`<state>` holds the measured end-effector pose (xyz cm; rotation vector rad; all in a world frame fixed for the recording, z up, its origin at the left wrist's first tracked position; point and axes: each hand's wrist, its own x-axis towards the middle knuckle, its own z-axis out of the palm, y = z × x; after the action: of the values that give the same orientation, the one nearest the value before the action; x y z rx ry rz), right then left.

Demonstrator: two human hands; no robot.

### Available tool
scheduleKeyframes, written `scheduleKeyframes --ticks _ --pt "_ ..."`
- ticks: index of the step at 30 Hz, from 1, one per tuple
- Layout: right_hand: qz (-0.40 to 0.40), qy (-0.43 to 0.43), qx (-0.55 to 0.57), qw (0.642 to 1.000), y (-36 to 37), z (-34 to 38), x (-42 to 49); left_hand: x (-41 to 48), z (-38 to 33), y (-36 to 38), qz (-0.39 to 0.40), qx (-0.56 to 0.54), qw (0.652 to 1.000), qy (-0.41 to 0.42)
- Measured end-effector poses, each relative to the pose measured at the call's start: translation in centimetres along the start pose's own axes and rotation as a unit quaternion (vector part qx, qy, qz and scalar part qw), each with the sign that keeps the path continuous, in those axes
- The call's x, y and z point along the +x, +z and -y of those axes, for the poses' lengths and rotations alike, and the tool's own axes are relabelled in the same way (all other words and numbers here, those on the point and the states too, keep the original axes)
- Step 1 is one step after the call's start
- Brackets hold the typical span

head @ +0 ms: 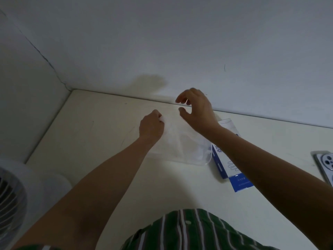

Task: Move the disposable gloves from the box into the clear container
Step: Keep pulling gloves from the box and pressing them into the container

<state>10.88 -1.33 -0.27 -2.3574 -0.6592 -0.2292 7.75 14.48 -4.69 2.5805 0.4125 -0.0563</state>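
While a ribbed white fan (10, 192) sits far left, the left hand (151, 127) pinches a thin, filmy translucent glove (173, 130) spreading down to the clear, round-cornered container (198, 157) on the pale table (100, 134). The right hand (196, 107) hovers, curved fingers and thumb apart. The blue-and-white cardboard box (232, 170) lies beside the container; a glossy phone (324, 166) sits rightmost.

- The bare cream desk (100, 127) lies open left of the clear plastic container (189, 150).
- The blue-and-white cardboard box (220, 159) sits just beside its right; the white wall (162, 51) closes the back.
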Motion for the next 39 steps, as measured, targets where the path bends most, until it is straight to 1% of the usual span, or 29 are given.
scheduleKeyframes --ticks 1,2,4,6,8,10,11,12,13,14,16,17,18,19,20,21,23,24,25,26,28,29,30,31,32,34,35,36,39 --pt "0.019 -0.014 0.016 1.0 0.5 0.4 -0.2 0.0 0.0 0.2 -0.017 0.027 0.999 0.003" --pt "0.068 -0.018 0.025 0.997 1.0 0.6 -0.5 -0.1 0.0 0.5 -0.022 0.044 0.999 0.004" --pt "0.202 0.01 0.004 0.979 2.5 0.2 -1.3 -0.2 0.2 1.0 -0.009 0.065 0.998 0.004" --pt "0.312 0.064 -0.047 0.947 3.9 -0.7 -2.3 0.1 0.6 1.3 0.023 0.08 0.997 0.0" --pt "0.403 0.102 -0.098 0.904 5.0 -1.5 -3.1 0.5 1.2 1.4 0.056 0.09 0.994 -0.004" --pt "0.474 0.11 -0.134 0.863 5.6 -2.1 -3.8 0.8 1.5 1.5 0.08 0.09 0.993 -0.018" --pt "0.494 0.112 -0.144 0.85 5.9 -2.4 -4.0 1.0 1.5 1.5 0.089 0.088 0.992 -0.022" --pt "0.504 0.114 -0.148 0.843 6.1 -2.5 -4.2 0.9 1.4 1.5 0.08 0.086 0.993 -0.013" --pt "0.506 0.116 -0.149 0.841 6.3 -2.7 -4.2 0.7 1.2 1.3 0.053 0.082 0.995 0.017" --pt "0.505 0.117 -0.148 0.842 6.3 -2.8 -4.2 0.5 0.8 1.2 0.0 0.071 0.995 0.075" --pt "0.504 0.117 -0.147 0.843 6.5 -2.8 -4.1 0.1 -0.4 0.9 -0.096 0.074 0.967 0.224" --pt "0.503 0.118 -0.148 0.843 6.7 -2.9 -4.0 -0.2 -1.0 1.0 -0.1 0.087 0.951 0.278" --pt "0.501 0.12 -0.15 0.844 6.8 -3.0 -4.0 -0.3 -1.4 1.0 -0.049 0.097 0.952 0.286" --pt "0.5 0.121 -0.151 0.844 6.8 -3.1 -3.9 -0.4 -1.7 1.1 0.02 0.108 0.961 0.255" --pt "0.502 0.124 -0.149 0.843 6.9 -3.2 -3.9 -0.3 -1.5 1.5 0.106 0.142 0.964 0.198" --pt "0.505 0.132 -0.14 0.842 7.0 -3.4 -3.8 -0.1 -1.0 2.0 0.178 0.181 0.956 0.146" --pt "0.508 0.159 -0.115 0.839 6.8 -3.6 -3.6 0.0 0.5 3.0 0.256 0.208 0.941 0.077" --pt "0.502 0.17 -0.105 0.842 6.8 -3.6 -3.5 -0.1 1.1 3.3 0.272 0.205 0.939 0.058" --pt "0.482 0.175 -0.093 0.853 6.7 -3.6 -3.3 -0.1 1.6 3.6 0.282 0.197 0.938 0.048" --pt "0.446 0.17 -0.079 0.875 6.8 -3.5 -3.1 -0.2 1.9 3.7 0.286 0.188 0.938 0.043" --pt "0.342 0.162 -0.043 0.925 7.0 -3.0 -2.8 -0.2 2.3 4.0 0.294 0.179 0.938 0.041" --pt "0.309 0.165 -0.031 0.936 7.1 -2.8 -2.7 -0.1 2.4 4.1 0.298 0.177 0.937 0.038" --pt "0.302 0.169 -0.027 0.938 7.1 -2.6 -2.5 0.0 2.6 4.1 0.301 0.179 0.936 0.033" --pt "0.322 0.177 -0.037 0.929 7.2 -2.6 -2.5 0.2 2.7 4.3 0.305 0.186 0.934 0.029" --pt "0.361 0.185 -0.066 0.911 7.2 -2.6 -2.5 0.4 2.7 4.4 0.31 0.195 0.93 0.023" --pt "0.452 0.199 -0.146 0.857 6.9 -2.7 -2.9 0.6 2.8 4.6 0.318 0.199 0.927 0.01" --pt "0.48 0.212 -0.167 0.835 6.8 -2.7 -3.1 0.7 2.9 4.7 0.322 0.194 0.927 0.003" --pt "0.496 0.22 -0.176 0.821 6.7 -2.7 -3.3 0.8 3.0 4.7 0.325 0.189 0.927 -0.002" --pt "0.506 0.198 -0.213 0.812 7.6 -2.9 -3.9 1.1 3.0 4.5 0.339 0.175 0.924 -0.026"
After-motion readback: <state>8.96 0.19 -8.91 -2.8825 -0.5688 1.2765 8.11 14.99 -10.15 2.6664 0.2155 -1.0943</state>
